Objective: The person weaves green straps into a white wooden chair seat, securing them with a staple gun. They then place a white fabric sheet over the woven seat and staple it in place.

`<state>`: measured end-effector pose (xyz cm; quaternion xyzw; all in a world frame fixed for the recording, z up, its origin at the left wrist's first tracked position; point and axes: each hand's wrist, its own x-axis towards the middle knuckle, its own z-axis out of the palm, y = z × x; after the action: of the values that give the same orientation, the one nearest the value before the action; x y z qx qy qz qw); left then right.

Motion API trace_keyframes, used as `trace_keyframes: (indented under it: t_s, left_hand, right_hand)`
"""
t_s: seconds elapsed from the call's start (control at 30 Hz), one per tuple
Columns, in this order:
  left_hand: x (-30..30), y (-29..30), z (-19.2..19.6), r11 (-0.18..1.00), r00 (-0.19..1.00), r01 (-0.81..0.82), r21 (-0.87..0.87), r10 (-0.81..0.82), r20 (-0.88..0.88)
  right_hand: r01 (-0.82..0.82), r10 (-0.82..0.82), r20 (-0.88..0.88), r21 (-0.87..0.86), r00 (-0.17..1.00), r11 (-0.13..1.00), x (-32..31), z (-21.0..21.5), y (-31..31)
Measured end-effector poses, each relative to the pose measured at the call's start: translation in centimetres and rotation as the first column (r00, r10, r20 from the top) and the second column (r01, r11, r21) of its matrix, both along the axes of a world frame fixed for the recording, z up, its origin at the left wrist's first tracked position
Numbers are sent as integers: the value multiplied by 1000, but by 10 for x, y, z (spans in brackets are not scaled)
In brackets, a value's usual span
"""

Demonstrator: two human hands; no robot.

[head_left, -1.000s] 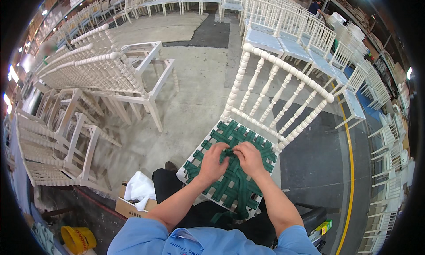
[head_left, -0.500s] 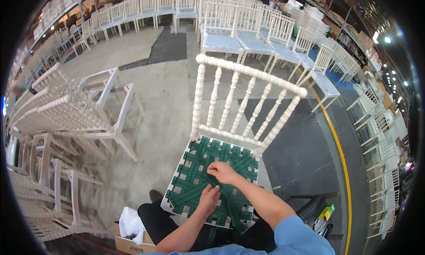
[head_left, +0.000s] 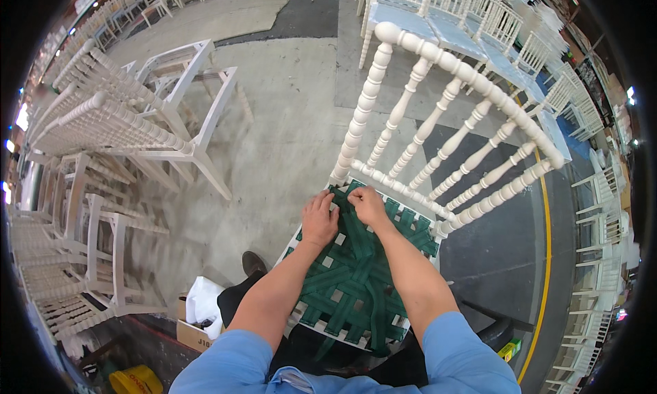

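Far left of the frame: stacked white chairs (head_left: 102, 120) lying tipped on their sides, spindles and legs jutting toward the centre, more frames piled beneath them at lower left. Bottom left corner: a yellow container (head_left: 133, 380), and just right of it a cardboard box (head_left: 195, 332) with white crumpled material (head_left: 204, 299) poking out. Bare concrete floor (head_left: 274, 120) across the upper middle, a dark shoe (head_left: 254, 262) at its lower edge. Centre now: left hand (head_left: 319, 219) palm-down on the green webbing (head_left: 352, 284), fingers curled and pressed onto the straps near the seat's back edge; whether a strap is pinched under it, cannot tell. Right beside it, almost touching, right hand (head_left: 368, 206), fingers bunched tight, grip pinching a green strap just below the lower back rail. Webbing woven in a crisscross over the seat frame of the white chair (head_left: 445, 134), sitting centre to lower centre of the frame, between both blue-sleeved forearms coming up from the bottom edge. Chair back with turned spindles rising to the upper right, top rail sweeping from top centre toward the right. Further right: dark floor with a yellow line (head_left: 545, 257) curving down, and rows of white chairs with pale blue seats (head_left: 452, 24) along the top and right rim.
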<state>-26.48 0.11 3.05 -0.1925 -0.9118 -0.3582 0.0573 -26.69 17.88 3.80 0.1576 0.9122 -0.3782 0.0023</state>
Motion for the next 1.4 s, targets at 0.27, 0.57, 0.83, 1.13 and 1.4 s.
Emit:
trace_keyframes:
  t_s: [0.27, 0.57, 0.83, 1.13, 1.4]
  left_hand:
    - [-2, 6, -14, 958, 995, 102, -270, -103, 9]
    - [-2, 9, -12, 939, 993, 107, -327, -115, -7]
    - [-1, 11, -14, 926, 995, 95, -365, -104, -3]
    - [-3, 27, -22, 892, 974, 177, -416, -221, -60]
    - [16, 32, 18, 836, 994, 109, -538, -92, 59]
  right_hand:
    - [82, -81, -11, 78, 997, 994, -27, -15, -3]
    - [164, -165, -2, 120, 986, 979, -30, -17, -11]
    - [289, -336, -58, -388, 940, 875, 36, 18, 16]
    - [898, -929, -78, -237, 362, 370, 456, 103, 76]
    - [932, -939, 314, 361, -144, -23, 684, 83, 100]
